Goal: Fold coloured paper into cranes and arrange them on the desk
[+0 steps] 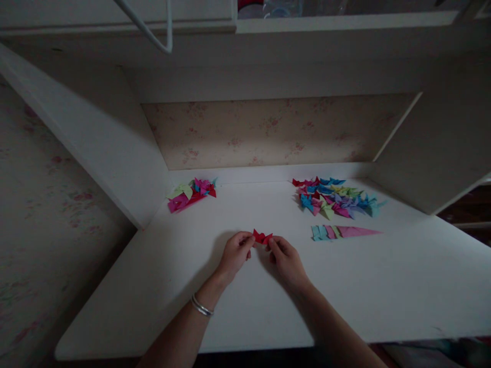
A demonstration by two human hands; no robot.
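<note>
A small folded red paper piece is held just above the white desk between both my hands. My left hand pinches its left end, fingers curled; a silver bracelet sits on that wrist. My right hand pinches the right end in the same way. Both hands meet near the middle of the desk.
A heap of folded coloured paper pieces lies at the back right, with a row of flat paper strips in front of it. A smaller pile of folded pieces sits at the back left by the slanted side panel. A shelf runs overhead.
</note>
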